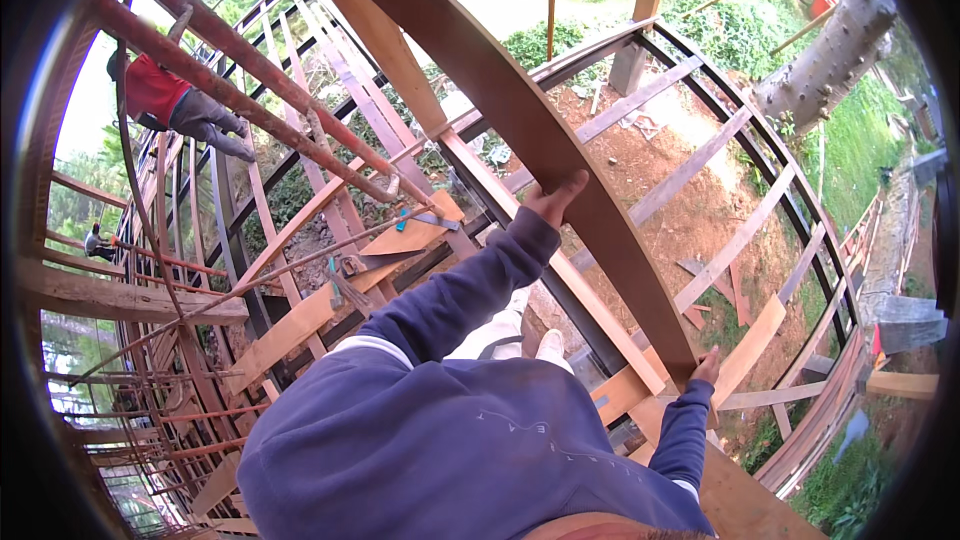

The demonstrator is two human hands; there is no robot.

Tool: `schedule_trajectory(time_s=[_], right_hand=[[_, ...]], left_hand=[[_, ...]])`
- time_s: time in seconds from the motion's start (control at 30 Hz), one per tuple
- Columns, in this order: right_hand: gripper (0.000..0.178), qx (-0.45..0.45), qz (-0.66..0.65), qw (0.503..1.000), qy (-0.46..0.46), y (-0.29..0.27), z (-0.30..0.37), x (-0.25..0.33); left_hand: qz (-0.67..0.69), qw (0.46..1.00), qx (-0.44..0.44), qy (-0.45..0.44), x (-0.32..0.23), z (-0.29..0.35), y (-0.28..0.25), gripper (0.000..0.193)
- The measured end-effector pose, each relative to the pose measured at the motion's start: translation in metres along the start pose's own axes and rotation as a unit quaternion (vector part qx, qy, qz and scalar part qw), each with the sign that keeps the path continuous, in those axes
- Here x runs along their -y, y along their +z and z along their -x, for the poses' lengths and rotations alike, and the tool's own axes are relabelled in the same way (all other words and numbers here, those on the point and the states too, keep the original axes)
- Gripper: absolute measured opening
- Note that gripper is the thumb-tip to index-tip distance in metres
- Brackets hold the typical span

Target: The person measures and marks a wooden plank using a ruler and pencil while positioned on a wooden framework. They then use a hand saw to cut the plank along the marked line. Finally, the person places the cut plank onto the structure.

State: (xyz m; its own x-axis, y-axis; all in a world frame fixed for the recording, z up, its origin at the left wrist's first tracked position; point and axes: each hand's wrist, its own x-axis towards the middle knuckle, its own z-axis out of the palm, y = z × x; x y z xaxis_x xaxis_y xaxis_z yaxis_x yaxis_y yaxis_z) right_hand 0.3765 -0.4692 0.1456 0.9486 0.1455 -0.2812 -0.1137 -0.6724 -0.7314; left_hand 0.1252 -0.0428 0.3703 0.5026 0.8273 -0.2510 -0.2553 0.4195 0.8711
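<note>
A long, wide brown board (590, 180) slants across the view from the top edge down to my right side. My left hand (558, 202) grips its near edge around mid-length, the thumb lying on the face and the other fingers hidden behind. Near the lower end, my right hand (706, 368) is closed on the same board, its fingers partly out of sight. Left of my left arm, a tool with a teal handle and a metal blade (430, 218), seemingly a try square, rests on a plank. A handsaw (385, 260) lies close by.
Open floor framing of wooden joists (665, 195) and dark curved beams (735, 100) spans bare soil below. Rusty scaffold poles (255, 80) cross the upper left, where a person in red (160, 90) stands. A tree trunk (830, 65) rises at right.
</note>
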Motion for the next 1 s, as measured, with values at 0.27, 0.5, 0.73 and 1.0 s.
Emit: schedule_trajectory(time_s=[0.27,0.5,0.73,1.0], right_hand=[[0.078,-0.004,0.213,0.977,0.011,0.018,0.025,0.080],[0.079,0.013,0.356,0.934,-0.001,0.034,0.022,0.110],[0.080,0.046,0.393,0.918,0.013,0.047,0.034,0.144],[0.076,0.090,0.459,0.881,0.075,0.081,0.030,0.147]], left_hand=[[-0.031,0.992,-0.112,-0.050,0.018,-0.097,-0.070,0.062],[0.002,0.967,-0.175,-0.188,0.079,-0.160,-0.133,0.077],[-0.036,0.955,-0.166,-0.242,0.134,-0.196,-0.181,0.080],[0.006,0.937,-0.167,-0.308,0.150,-0.224,-0.200,0.074]])
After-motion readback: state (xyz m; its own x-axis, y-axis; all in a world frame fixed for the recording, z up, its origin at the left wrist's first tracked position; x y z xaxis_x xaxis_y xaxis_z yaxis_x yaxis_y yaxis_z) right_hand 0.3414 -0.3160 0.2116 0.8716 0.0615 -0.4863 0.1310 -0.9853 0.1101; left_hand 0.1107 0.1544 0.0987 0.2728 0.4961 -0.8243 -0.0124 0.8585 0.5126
